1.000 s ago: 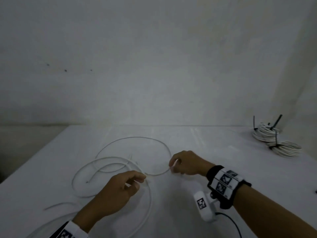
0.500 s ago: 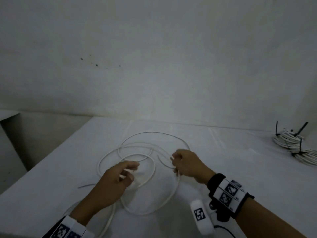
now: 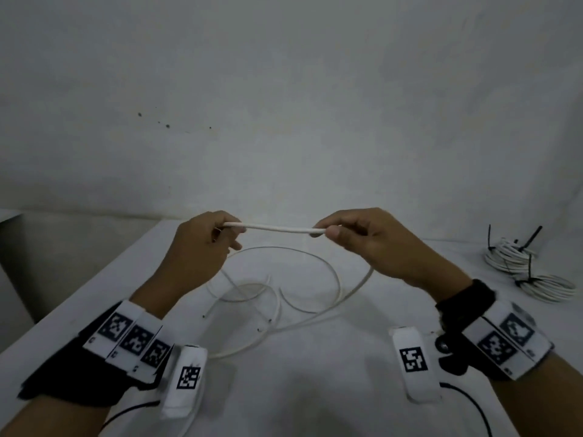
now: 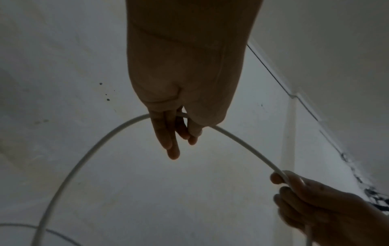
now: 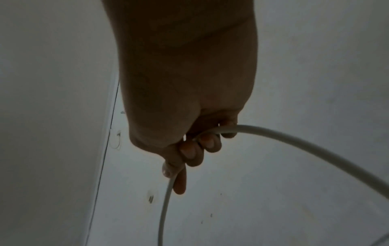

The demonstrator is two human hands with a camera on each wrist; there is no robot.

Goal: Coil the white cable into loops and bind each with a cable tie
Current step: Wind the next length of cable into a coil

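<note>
Holding a short stretch of the white cable [image 3: 277, 229] taut in the air above the white table [image 3: 331, 389], the person grips it at both ends of that stretch. The left hand [image 3: 202, 247] pinches it between thumb and fingers, the other fingers hanging fairly straight in the left wrist view. The right hand [image 3: 372, 244] has its fingers curled round the cable, which bends through the fist and runs down toward the table. The rest of the cable lies beneath the hands in loose, uneven curves, with several free ends visible. No neat coil exists yet, so this looks like the start of a loop. Next, one hand would likely need to bring the slack round to meet the held stretch, keeping turns even. Two finished coils [image 3: 530, 272] bound with black cable ties [image 3: 527, 266] sit at the far right; no loose tie is visible.
</note>
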